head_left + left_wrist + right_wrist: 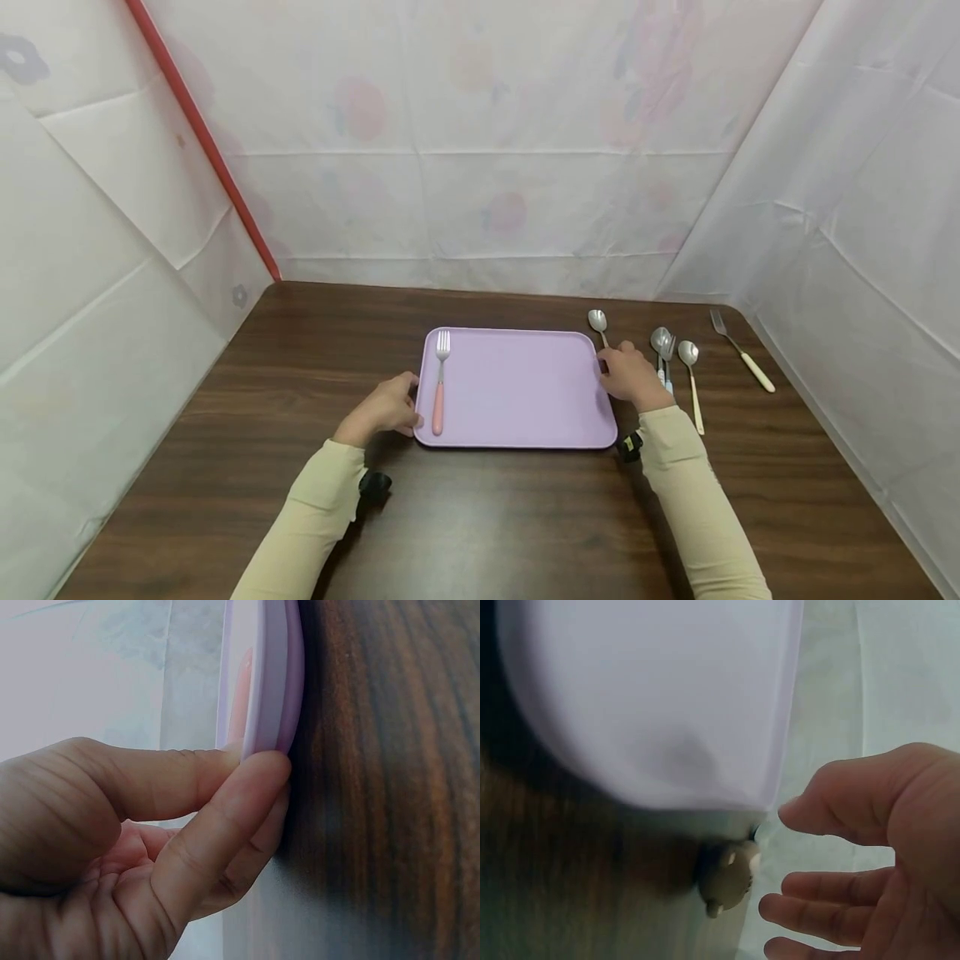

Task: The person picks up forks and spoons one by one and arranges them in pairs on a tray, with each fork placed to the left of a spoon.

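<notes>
On the dark table [480,525]: a tray [517,387] sat near the middle.
Tray handling: probably light, stiff and slick; its short sides suited a grip.
Tray looks: it was lilac, round-cornered, bearing a pink-handled fork [438,396].
Left hand [386,407]: pinched the tray's left edge.
Right hand [630,375]: fingers were spread beside the opposite edge.

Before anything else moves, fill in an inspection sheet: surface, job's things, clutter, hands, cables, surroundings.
Surface: dark wood-grain table.
Job's things: lilac tray; pink-handled fork lying at its left end.
Clutter: three spoons and two other forks near the tray's right side.
Hands: left hand pinches the tray's left rim; right hand open by the right edge, contact unclear.
Cables: nothing seen.
Surroundings: whitish printed sheeting; red strip at left.
</notes>
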Demonstrator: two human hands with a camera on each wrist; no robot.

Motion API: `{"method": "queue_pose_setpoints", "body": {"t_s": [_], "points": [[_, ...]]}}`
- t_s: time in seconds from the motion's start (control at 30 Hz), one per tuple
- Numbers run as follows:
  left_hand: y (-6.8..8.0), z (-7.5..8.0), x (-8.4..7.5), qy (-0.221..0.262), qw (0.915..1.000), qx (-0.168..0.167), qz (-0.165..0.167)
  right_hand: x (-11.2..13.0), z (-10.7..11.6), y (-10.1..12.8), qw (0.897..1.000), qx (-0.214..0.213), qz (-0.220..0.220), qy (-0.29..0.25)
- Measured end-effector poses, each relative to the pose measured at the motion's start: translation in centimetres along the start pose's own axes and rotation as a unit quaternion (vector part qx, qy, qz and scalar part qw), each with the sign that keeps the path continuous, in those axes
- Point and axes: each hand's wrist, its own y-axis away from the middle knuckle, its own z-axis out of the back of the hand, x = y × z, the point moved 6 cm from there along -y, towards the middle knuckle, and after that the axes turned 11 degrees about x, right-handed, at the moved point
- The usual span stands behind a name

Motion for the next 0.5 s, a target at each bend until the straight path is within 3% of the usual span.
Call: {"method": "queue_pose_setpoints", "body": {"t_s": [0.5], "points": [[0.0,0.3,-0.2,-0.006,1.0,-0.007,-0.002,-1.6,-0.5,-1.1,1.0,0.022,-0.002,-0.004]]}}
